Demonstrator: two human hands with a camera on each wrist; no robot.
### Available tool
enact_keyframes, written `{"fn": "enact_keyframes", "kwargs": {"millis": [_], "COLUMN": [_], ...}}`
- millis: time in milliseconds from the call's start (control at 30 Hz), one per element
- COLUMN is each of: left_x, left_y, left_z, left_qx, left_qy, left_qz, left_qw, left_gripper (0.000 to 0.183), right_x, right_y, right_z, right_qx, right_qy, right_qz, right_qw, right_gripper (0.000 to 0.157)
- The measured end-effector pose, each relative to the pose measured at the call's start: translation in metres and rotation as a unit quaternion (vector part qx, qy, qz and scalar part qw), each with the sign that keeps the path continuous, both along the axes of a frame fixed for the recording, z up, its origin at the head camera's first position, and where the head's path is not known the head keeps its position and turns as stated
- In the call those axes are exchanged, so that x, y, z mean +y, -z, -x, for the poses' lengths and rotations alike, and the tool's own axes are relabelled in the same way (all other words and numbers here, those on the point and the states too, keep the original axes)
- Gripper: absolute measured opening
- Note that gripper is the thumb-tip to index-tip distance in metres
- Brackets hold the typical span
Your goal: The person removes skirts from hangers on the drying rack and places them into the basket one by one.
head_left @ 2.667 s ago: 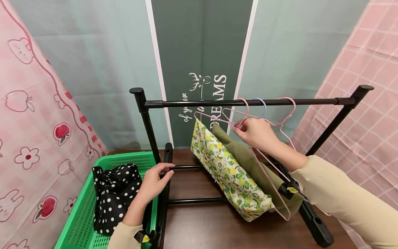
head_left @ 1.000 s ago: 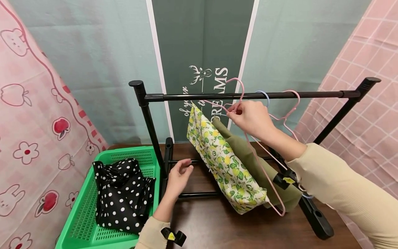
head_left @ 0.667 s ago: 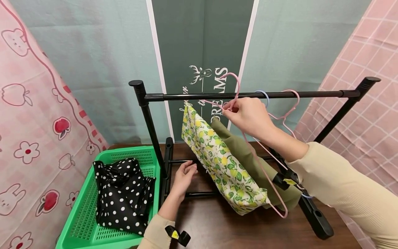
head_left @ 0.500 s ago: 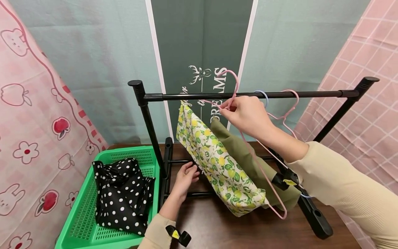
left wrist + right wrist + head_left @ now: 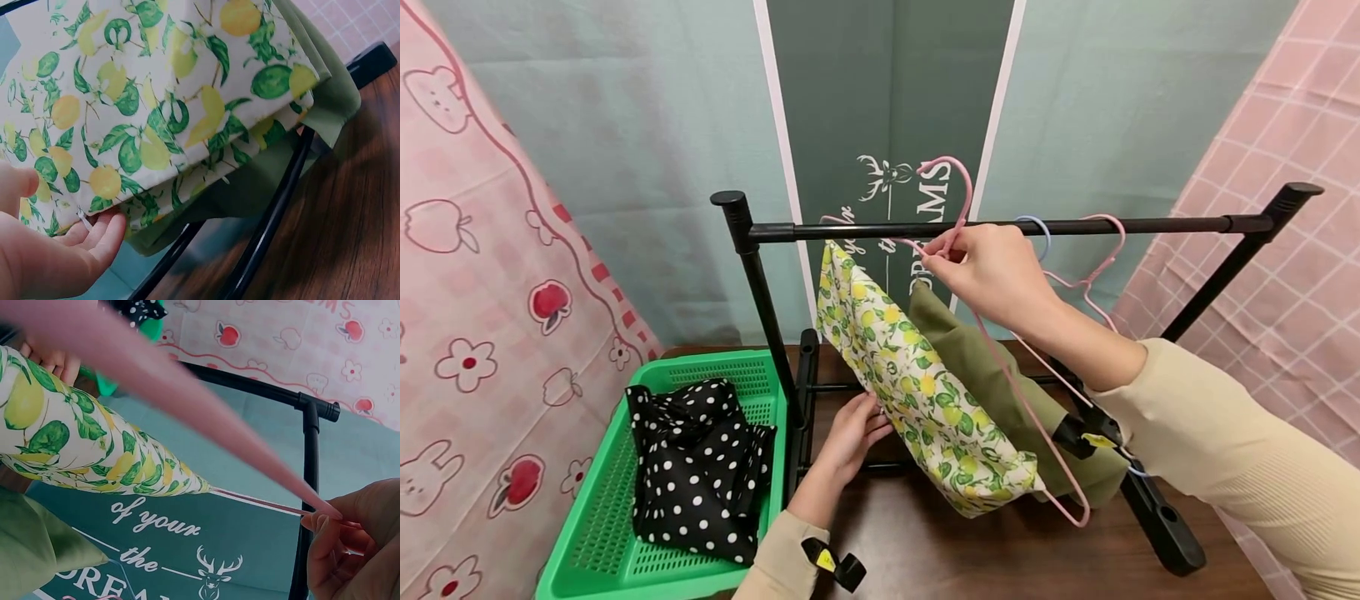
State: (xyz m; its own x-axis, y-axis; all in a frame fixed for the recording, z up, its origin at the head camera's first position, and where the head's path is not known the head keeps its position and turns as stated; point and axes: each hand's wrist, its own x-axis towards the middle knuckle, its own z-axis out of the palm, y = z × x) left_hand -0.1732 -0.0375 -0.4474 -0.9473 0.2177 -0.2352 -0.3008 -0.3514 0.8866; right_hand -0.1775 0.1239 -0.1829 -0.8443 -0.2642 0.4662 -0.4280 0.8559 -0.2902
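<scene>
My right hand (image 5: pixel 992 271) pinches a pink clothes hanger (image 5: pixel 958 179) at the base of its hook. The hook stands up above the black rail. A lemon-print cloth (image 5: pixel 917 392) hangs from this hanger, slanting down to the right. My left hand (image 5: pixel 853 433) is at the cloth's lower left edge. In the left wrist view, its thumb overlaps the print and its relaxed fingers (image 5: pixel 109 234) lie by the edge, near a small pale tab. An olive-green cloth (image 5: pixel 970 333) hangs just behind. The right wrist view shows the pinch on the pink hanger closely.
A black clothes rack (image 5: pixel 865 232) stands on a brown wooden table (image 5: pixel 910 554). A blue hanger hook (image 5: pixel 1041 229) and another pink hanger (image 5: pixel 1108 242) are on the rail. At left, a green basket (image 5: pixel 587 500) holds a black polka-dot cloth (image 5: pixel 692 475).
My right hand has carried the pink hanger and lemon-print cloth left, the hook rising above the rail. My left hand has left the rack's left side and moved right to the cloth's edge.
</scene>
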Motion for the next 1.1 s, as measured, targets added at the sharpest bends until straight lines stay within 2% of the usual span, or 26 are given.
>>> {"fn": "enact_keyframes", "kwargs": {"millis": [167,333,600,800,1100], "left_x": [-0.003,-0.011,-0.027,-0.038,-0.051], "left_y": [-0.005,-0.011,-0.029,-0.046,-0.062], "left_z": [-0.003,-0.008,-0.014,-0.019,-0.022], "left_qx": [-0.008,0.002,0.025,0.067,0.094], "left_qy": [-0.011,-0.031,-0.053,-0.044,-0.053], "left_qz": [0.027,0.051,0.047,0.051,0.102], "left_qw": [0.9995,0.9982,0.9972,0.9955,0.9889], "left_gripper": [0.052,0.037,0.036,0.044,0.042], "right_x": [0.002,0.007,0.016,0.021,0.024], "right_y": [0.002,0.007,0.016,0.022,0.029], "right_z": [0.002,0.005,0.012,0.016,0.02], "right_qx": [0.002,0.007,0.012,0.016,0.006], "right_qy": [-0.001,0.0,0.004,0.011,0.01], "right_qz": [-0.001,-0.008,-0.008,-0.001,0.007], "right_qw": [1.0,1.0,1.0,1.0,1.0], "right_gripper": [0.016,0.016,0.02,0.02,0.022]}}
